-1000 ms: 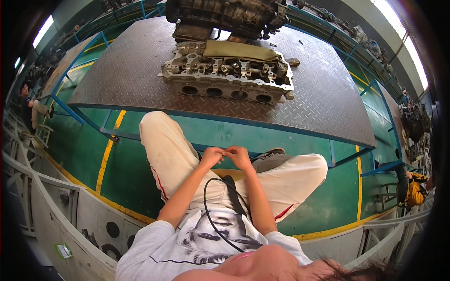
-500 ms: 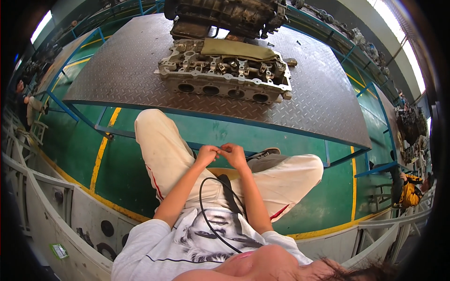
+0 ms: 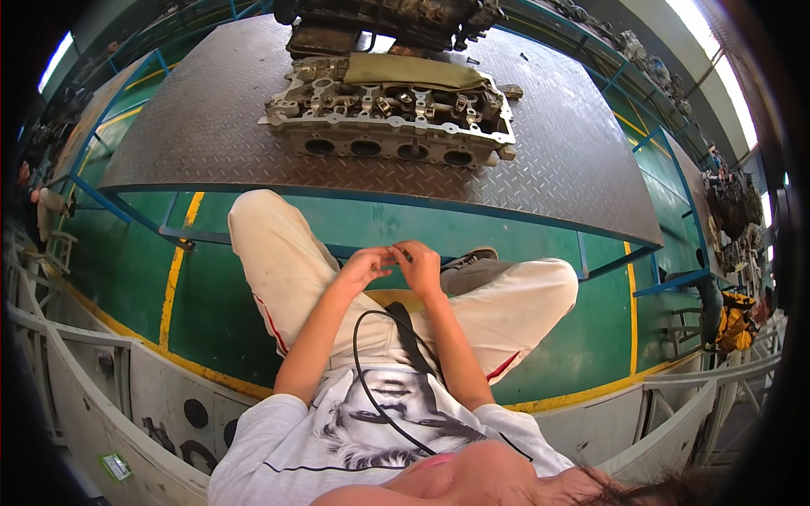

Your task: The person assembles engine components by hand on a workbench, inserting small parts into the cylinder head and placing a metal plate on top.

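Fingertips meet at the middle of the frame, and whatever tiny thing sits between them is too small to make out. Left hand [image 3: 361, 268] curls in from the left, fingers bent and tips pressed toward the right hand [image 3: 419, 266], which mirrors it, fingers folded and touching its partner just above the lap. Both hover over pale cream trousers [image 3: 291, 270], one knee raised at centre left, the other leg stretched to the right with a grey shoe [image 3: 474, 262] just beyond the right hand. A thin black cable [image 3: 363, 371] loops down over a white printed T-shirt [image 3: 337, 438]. Well apart, in the upper middle, a grey cast-metal cylinder head [image 3: 388, 118] with four round ports lies on a dark steel tread-plate platform [image 3: 574, 169], an olive cloth [image 3: 409, 72] draped across its top. Green floor [image 3: 135, 261] with a yellow line fills the left.
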Tool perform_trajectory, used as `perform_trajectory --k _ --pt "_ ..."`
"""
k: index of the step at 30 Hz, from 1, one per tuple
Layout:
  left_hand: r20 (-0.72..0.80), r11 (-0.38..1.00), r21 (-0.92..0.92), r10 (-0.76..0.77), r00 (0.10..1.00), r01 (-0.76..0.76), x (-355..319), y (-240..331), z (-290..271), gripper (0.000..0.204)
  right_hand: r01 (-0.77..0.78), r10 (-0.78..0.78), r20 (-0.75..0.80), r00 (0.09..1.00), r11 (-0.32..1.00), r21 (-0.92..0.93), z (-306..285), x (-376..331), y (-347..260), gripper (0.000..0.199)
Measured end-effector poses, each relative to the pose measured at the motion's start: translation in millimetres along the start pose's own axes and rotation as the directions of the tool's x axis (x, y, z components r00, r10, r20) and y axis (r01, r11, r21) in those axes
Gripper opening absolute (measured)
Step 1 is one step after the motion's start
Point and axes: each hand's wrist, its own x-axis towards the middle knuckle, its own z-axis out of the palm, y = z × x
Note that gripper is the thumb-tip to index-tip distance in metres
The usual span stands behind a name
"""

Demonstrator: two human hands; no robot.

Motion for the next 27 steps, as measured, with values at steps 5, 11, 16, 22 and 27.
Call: perform_trajectory --k 5,11,16,22,27 --pt "-0.204 0.899 0.437 0.144 0.968 -0.041 17 -14 -18 0.036 -0.010 0.016 -0.094 0.995 0.998 0.065 -21 23 -13 0.008" --pt "-0.086 0.646 0.704 0.491 0.867 -0.296 28 -25 -16 0.022 0.232 -0.418 -0.539 0.732 0.895 -0.380 -138 154 -54 0.007" --pt "-0.076 0.566 0.775 0.528 0.846 -0.283 18 -24 -7 0.018 0.189 -0.392 -0.466 0.793 0.886 -0.424 -131 177 -7 0.007" --pt "-0.061 0.443 0.862 0.576 0.815 -0.248 10 -23 -2 0.018 0.231 -0.473 -0.427 0.771 0.832 -0.504 -132 176 -22 0.007" --pt "-0.004 0.409 0.862 0.596 0.803 -0.300 12 -22 4 0.016 0.324 -0.617 -0.272 0.738 0.678 -0.659 -132 176 -15 0.011"
